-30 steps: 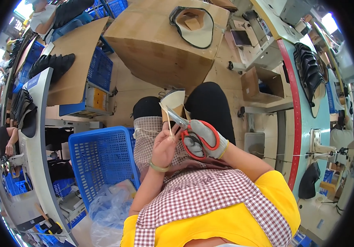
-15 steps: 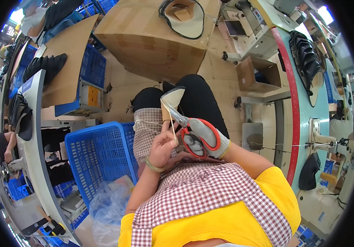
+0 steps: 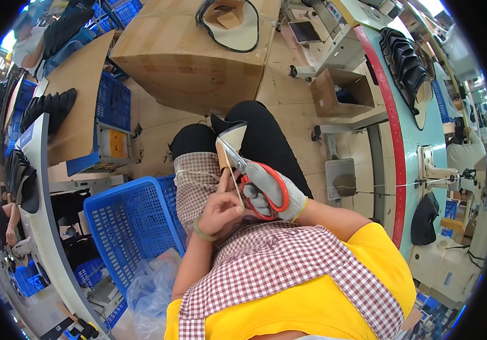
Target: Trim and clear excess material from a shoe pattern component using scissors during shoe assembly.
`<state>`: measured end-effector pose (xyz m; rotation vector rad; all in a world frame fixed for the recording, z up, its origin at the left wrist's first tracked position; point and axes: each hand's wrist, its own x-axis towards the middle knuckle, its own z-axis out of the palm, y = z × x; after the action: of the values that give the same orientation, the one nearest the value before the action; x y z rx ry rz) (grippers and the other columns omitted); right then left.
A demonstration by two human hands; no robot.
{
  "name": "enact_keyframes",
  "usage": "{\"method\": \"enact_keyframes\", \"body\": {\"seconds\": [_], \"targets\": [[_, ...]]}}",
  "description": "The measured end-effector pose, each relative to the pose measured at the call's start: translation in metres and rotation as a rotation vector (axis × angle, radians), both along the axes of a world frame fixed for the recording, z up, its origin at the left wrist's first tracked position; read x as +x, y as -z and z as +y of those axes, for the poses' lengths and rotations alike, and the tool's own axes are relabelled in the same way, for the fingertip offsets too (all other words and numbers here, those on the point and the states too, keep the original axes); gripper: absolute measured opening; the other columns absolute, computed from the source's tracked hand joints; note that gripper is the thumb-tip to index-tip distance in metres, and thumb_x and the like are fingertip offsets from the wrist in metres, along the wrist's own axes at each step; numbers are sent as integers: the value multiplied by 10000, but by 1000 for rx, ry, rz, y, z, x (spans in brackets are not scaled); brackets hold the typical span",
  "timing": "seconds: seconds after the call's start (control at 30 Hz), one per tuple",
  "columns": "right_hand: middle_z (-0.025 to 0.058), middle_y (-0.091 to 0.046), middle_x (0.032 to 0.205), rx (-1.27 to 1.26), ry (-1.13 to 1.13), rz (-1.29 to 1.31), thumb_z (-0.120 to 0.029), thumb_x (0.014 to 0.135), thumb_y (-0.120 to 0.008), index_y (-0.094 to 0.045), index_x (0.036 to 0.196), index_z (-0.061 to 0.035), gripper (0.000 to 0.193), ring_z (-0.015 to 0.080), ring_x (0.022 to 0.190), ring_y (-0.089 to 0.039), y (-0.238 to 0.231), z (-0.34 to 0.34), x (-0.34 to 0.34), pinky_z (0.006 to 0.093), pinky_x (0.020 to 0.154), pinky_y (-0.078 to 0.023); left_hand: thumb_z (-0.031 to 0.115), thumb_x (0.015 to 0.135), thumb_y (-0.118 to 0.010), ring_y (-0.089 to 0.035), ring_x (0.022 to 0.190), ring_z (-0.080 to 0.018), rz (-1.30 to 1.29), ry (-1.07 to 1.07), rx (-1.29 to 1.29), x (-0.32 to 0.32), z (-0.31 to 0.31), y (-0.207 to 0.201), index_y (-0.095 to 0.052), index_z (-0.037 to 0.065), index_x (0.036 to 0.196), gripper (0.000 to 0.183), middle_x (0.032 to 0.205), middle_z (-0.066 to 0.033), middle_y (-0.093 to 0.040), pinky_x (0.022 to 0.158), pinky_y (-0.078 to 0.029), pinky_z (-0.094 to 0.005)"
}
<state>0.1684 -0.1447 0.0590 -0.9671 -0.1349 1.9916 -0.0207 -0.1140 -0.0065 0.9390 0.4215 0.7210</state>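
My right hand [image 3: 263, 187], in a grey-white glove, is closed around the handles of red-handled scissors [image 3: 285, 192]. The metal blades lie along the edge of a cream and tan shoe upper piece [image 3: 234, 136] with a dark rim, held above my knees. A thin pale strip [image 3: 234, 180] runs down from that edge to my bare left hand [image 3: 218, 211], where thumb and forefinger pinch it. Other left fingers reach up to the piece's lower end, and their grip is partly hidden. How far the blades are apart cannot be made out.
A large cardboard box [image 3: 198, 73] ahead bears another cream, dark-edged upper [image 3: 238, 35]. At my left stands a blue crate [image 3: 124, 218] beside clear plastic bags [image 3: 153, 289]. A green, red-edged table [image 3: 402, 170] at right holds stacked black uppers [image 3: 405, 65]. People work at far left.
The whole view has shifted slightly. The scissor handles appear closer together, while both hands stay at the upper piece and the strip remains pinched in my left hand.
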Motion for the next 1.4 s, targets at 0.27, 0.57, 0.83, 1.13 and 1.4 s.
{"method": "enact_keyframes", "body": {"seconds": [0.27,0.57,0.83,1.13,1.4], "targets": [[0,-553,738,79,-77,-187,-349,941,-545,-431,1341,-125,472,48,541,-487,-9,2,-3,169,440,-383,60,797,-658,-220,1396,-368,35,36,111,-35,1,-12,-618,18,748,77,1543,-176,-135,1073,-282,-519],[34,-593,773,30,-204,-86,-415,926,-552,-457,1271,-116,467,71,516,-522,-5,4,13,211,438,-449,87,809,-624,-313,1350,-393,-40,-306,-17,-53,4,-27,-598,23,731,104,1486,-219,-273,1049,-335,-528],[119,-650,885,-13,-159,166,-374,974,-465,-520,1166,-66,367,160,590,-620,20,-1,12,279,468,-512,111,804,-646,-338,1329,-424,-37,-301,-13,-43,6,-34,-593,19,724,133,1437,-274,-330,1070,-320,-521],[32,-580,734,-52,-161,-197,-454,895,-586,-534,1121,-73,446,94,498,-502,-12,16,-12,224,408,-411,69,769,-641,-430,1268,-412,-31,-239,63,-53,-4,-34,-616,10,750,67,1366,-280,-431,1064,-318,-505],[-3,-505,664,128,-85,-245,-353,941,-514,-478,1196,-85,371,65,449,-413,-7,11,15,209,392,-339,73,832,-609,-521,1149,-379,1485,-754,1007,-118,41,-28,-633,-3,933,128,1143,-202,-619,976,-383,-430]]}}
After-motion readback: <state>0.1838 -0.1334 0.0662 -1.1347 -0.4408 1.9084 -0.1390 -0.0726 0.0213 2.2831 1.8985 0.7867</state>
